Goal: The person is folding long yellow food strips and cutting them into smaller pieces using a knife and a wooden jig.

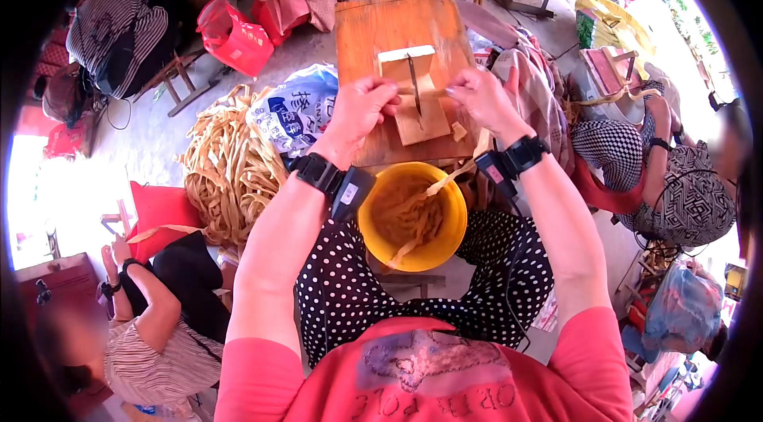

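My left hand (366,106) pinches one end of a tan, flat fibrous strip (424,92). The strip runs across to my right hand (486,100), whose fingertips grip it too. Between the hands a thin dark metal blade (415,85) stands on a small wooden block (422,124), and the strip crosses at the blade. Block and blade rest on an orange-brown wooden board (363,28). A small tan scrap (459,132) lies right of the block. From below my right hand, more strip trails into a yellow bucket (459,225), where several strips lie coiled.
A big heap of tan strips (229,165) and a printed plastic bag (295,109) lie to the left. Patterned cloth (530,88) is bunched on the right. Co-workers sit at the left (161,332) and right (673,183). A red basket (235,34) stands beyond.
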Motion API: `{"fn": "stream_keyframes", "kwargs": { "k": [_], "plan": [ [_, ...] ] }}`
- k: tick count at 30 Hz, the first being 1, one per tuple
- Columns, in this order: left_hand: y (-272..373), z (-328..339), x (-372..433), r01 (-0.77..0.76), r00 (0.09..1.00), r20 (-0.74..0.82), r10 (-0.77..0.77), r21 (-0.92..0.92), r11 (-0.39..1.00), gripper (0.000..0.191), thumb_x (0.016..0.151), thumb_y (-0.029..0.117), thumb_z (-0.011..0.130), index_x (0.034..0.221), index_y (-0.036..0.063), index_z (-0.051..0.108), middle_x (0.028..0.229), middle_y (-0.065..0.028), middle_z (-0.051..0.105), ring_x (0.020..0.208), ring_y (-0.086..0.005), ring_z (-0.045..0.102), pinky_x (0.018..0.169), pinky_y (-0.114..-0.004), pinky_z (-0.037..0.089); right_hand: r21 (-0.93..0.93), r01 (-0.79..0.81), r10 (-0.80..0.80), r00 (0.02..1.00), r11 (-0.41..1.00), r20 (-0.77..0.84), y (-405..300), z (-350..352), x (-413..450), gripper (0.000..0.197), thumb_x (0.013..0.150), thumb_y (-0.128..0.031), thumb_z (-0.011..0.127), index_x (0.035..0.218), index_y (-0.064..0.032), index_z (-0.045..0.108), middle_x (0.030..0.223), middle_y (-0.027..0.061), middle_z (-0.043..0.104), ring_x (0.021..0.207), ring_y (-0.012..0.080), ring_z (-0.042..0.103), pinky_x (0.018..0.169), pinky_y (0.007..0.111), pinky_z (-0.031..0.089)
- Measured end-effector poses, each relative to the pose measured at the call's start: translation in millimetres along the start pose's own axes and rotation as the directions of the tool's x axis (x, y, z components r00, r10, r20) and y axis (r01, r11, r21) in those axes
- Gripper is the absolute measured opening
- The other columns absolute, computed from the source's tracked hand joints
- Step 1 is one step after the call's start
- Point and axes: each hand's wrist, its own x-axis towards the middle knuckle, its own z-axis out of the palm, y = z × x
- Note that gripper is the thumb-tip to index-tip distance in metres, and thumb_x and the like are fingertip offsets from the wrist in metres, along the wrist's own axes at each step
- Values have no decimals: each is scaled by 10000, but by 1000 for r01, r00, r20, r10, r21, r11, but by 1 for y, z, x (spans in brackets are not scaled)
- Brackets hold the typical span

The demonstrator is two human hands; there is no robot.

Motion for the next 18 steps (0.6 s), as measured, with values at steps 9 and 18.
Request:
{"fn": "stream_keyframes", "kwargs": {
  "k": [9,18],
  "plan": [
    [6,4,-96,134,943,279,-182,183,974,342,944,282,493,1172,37,565,936,-77,656,788,-128,625,682,-241,491,466,-258,172,960,846,219,-48,-28,-95,73,876,-92,557,910,-31,575,707,-16,548,561,19,431,481,164,320],
    [32,52,-162,-146,966,246,75,284,948,228,916,164,537,1053,2,620,827,-34,658,778,-93,601,729,-238,475,265,-212,90,910,941,405,-102,-9,-159,185,877,-186,594,862,-3,574,668,-10,562,556,44,484,490,197,373]
  ]
}}
